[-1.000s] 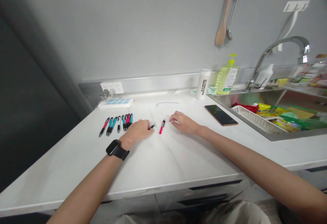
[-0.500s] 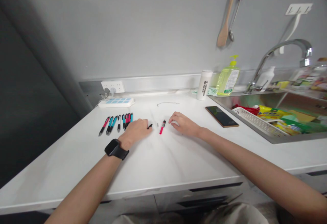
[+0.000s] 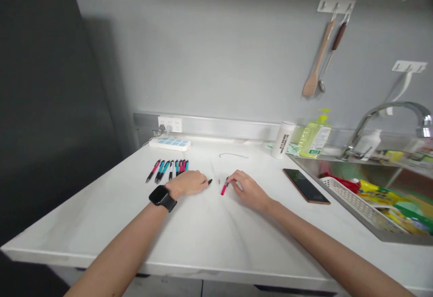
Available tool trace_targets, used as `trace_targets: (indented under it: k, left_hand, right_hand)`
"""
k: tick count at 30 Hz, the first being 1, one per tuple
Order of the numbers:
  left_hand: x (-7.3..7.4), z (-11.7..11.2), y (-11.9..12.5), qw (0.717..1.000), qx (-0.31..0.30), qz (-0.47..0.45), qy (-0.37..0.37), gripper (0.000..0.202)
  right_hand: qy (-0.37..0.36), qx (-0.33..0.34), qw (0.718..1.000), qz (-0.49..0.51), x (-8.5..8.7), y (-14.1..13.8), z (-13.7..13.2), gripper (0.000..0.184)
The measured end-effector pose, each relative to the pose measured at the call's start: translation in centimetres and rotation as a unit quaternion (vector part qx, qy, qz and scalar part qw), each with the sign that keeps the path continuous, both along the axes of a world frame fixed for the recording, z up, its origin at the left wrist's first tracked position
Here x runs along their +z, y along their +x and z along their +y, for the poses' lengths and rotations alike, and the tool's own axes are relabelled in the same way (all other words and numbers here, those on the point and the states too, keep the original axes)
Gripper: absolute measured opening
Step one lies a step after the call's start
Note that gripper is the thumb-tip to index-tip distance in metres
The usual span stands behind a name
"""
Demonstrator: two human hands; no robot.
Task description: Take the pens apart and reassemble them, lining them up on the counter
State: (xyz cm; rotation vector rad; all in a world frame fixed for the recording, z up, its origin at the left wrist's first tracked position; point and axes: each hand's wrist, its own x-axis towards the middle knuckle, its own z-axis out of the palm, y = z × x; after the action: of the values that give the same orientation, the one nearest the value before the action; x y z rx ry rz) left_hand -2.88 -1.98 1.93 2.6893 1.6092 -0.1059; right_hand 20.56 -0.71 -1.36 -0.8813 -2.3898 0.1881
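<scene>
My left hand, with a black watch on its wrist, rests knuckles-up on the white counter. Its fingers are curled on a small black pen piece that sticks out to the right. My right hand lies just to the right, fingertips pinching the top end of a pink pen barrel that lies on the counter. A tiny grey part sits between the two hands. A row of several pink, teal and black pens lies left of my left hand.
A white power strip and a thin wire lie at the back of the counter. A phone lies right of my hands, beside the sink with its basket and packets. A white cup and soap bottle stand by the wall.
The camera has tilted up and shifted left. My right hand moved left onto the pink pen barrel. My left hand stayed on the black piece.
</scene>
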Motion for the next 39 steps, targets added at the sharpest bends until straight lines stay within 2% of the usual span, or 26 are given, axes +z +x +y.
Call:
trace_targets:
  k: [5,12,16,23,29,33,39]
  left_hand:
    - [0.3,-0.2,-0.2,0.999,0.007,-0.038,-0.013,0.042]
    - [0.5,-0.4,-0.3,0.998,0.029,-0.057,-0.013,0.038]
    - [0.3,-0.4,-0.4,0.999,0.015,-0.032,0.0,0.041]
    - [0.6,-0.8,-0.2,1.0,0.009,-0.027,-0.008,0.029]
    - [0.8,-0.9,-0.3,1.0,-0.002,-0.026,-0.01,0.029]
    - [0.5,-0.6,-0.4,1.0,-0.004,-0.027,-0.002,0.035]
    - [0.2,-0.5,0.1,0.999,-0.024,-0.037,-0.011,0.026]
  right_hand:
    - [-0.005,-0.025,0.997,-0.07,1.3,-2.4,1.0,0.025]
    - [-0.047,-0.035,0.988,-0.144,0.5,-4.0,3.1,0.031]
    - [-0.062,-0.033,0.984,-0.163,0.5,-4.4,3.5,0.028]
    - [-0.049,-0.036,0.988,-0.141,0.5,-4.9,3.4,0.02]
    - [-0.04,-0.026,0.991,-0.126,1.6,-3.4,1.7,0.019]
    - [-0.05,-0.011,0.998,-0.025,1.5,-1.8,1.0,0.015]
    - [-0.081,-0.03,0.994,0.07,0.2,-1.0,1.0,0.018]
